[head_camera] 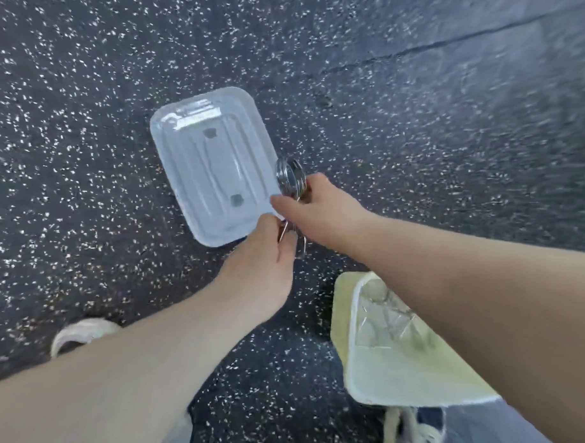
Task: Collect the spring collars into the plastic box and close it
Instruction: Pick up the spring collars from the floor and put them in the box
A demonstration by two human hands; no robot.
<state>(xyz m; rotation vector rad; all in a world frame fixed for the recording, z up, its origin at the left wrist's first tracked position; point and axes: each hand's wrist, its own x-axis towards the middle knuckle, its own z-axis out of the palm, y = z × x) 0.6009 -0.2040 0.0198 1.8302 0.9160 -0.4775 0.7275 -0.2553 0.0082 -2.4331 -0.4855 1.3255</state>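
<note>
A clear plastic lid (213, 165) lies flat on the speckled floor at the centre. At its near right corner my right hand (314, 209) grips a metal spring collar (289, 176), whose coil sticks up above my fingers. My left hand (267, 250) is closed on a thin wire handle (292, 233) just below; I cannot tell whether this is the same collar or a second one. The plastic box (399, 341) stands at the lower right, partly hidden by my right forearm, with several metal collars blurred inside it.
The floor is dark rubber with white flecks and a seam (456, 41) running across the upper right. My shoes show at the lower left (81, 333) and bottom right (419, 434). A pale trouser leg (496, 430) fills the bottom right corner.
</note>
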